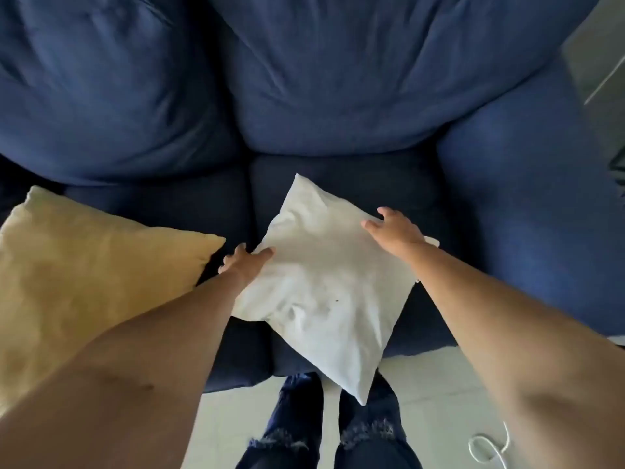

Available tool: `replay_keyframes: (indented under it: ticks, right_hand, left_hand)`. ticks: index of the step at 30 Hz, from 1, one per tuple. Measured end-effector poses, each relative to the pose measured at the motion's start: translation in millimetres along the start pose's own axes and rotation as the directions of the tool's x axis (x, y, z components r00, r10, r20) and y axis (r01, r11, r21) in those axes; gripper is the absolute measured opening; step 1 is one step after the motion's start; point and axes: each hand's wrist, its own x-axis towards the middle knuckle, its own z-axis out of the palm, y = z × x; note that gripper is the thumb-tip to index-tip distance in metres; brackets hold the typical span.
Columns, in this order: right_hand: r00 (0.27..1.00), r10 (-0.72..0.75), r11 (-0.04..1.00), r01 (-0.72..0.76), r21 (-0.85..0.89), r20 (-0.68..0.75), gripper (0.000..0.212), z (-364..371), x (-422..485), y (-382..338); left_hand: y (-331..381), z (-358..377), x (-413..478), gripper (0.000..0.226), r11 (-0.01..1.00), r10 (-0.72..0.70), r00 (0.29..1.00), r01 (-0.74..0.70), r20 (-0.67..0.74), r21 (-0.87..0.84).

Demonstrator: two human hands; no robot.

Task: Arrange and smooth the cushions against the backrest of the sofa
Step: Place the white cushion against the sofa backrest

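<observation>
A white cushion (324,282) lies turned like a diamond on the dark blue sofa seat (189,211), its near corner hanging past the seat's front edge. My left hand (245,262) grips its left corner, thumb on top. My right hand (394,228) rests on its right edge with fingers curled over the fabric. A yellow cushion (88,279) lies flat on the seat to the left, untouched. Two big blue back cushions, the left one (101,89) and the right one (355,72), lean against the backrest behind.
The sofa's blue armrest (527,204) rises at the right. My legs in dark torn jeans (297,431) stand on a pale tiled floor (436,394) before the sofa. A white cord (487,448) lies looped on the floor at bottom right.
</observation>
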Motion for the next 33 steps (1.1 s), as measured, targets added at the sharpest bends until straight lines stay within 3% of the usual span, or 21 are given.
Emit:
replay_keyframes:
  ticks: [3,6,9,10,12,15,19,23,26,29,33]
  right_hand:
    - [0.999,-0.008,0.999,0.006,0.041,0.048,0.076,9.0,31.4,-9.8]
    - [0.992,-0.006,0.999,0.002,0.036,0.123,0.084,20.5,54.3,-18.6]
    - [0.982,0.001,0.998,-0.012,0.059,0.191,0.096,28.5,70.0,-21.8]
    - [0.979,-0.003,0.996,-0.014,0.083,0.203,0.101,29.1,72.9,-23.1]
    - [0.979,-0.019,0.987,-0.013,0.159,0.202,0.103,27.9,74.3,-24.3]
    - [0.985,-0.047,0.954,-0.004,0.299,0.164,0.081,16.7,71.3,-23.1]
    - [0.995,0.035,0.899,0.009,0.437,-0.092,0.058,-15.6,66.6,-18.2]
    - [0.916,0.121,0.743,0.173,0.647,-0.383,0.027,-61.5,57.7,-15.0]
    - [0.842,0.164,0.692,0.274,0.668,-0.515,0.022,-98.7,53.6,-13.6]
    - [0.800,0.186,0.691,0.306,0.655,-0.570,0.020,-129.2,60.0,-11.7]
    - [0.816,0.187,0.699,0.281,0.657,-0.547,0.019,-156.3,76.0,-6.6]
  left_hand:
    - [-19.6,12.0,17.2,0.114,0.931,-0.260,0.965,0.242,-0.033,-0.273]
    - [-37.4,28.7,27.2,0.126,0.751,-0.431,0.902,0.378,0.032,-0.542]
    - [-40.2,38.8,31.2,0.120,0.493,-0.406,0.888,0.410,0.214,-0.767]
    - [-38.8,40.9,31.5,0.114,0.463,-0.361,0.900,0.400,0.244,-0.791]
    - [-29.9,41.5,28.1,0.110,0.485,-0.319,0.924,0.349,0.209,-0.801]
    - [2.7,34.0,17.6,0.111,0.519,-0.234,0.967,0.209,0.098,-0.829]
    - [68.0,13.4,-6.8,0.095,0.523,0.049,0.997,-0.081,-0.065,-0.848]
    - [128.3,-15.6,-29.5,0.110,0.498,0.244,0.946,-0.313,-0.216,-0.808]
    - [165.4,-37.0,-43.8,0.065,0.448,0.329,0.893,-0.433,-0.306,-0.782]
    - [199.5,-54.2,-51.3,0.033,0.400,0.339,0.857,-0.504,-0.387,-0.766]
    - [237.3,-64.5,-48.0,0.043,0.357,0.328,0.822,-0.564,-0.465,-0.745]
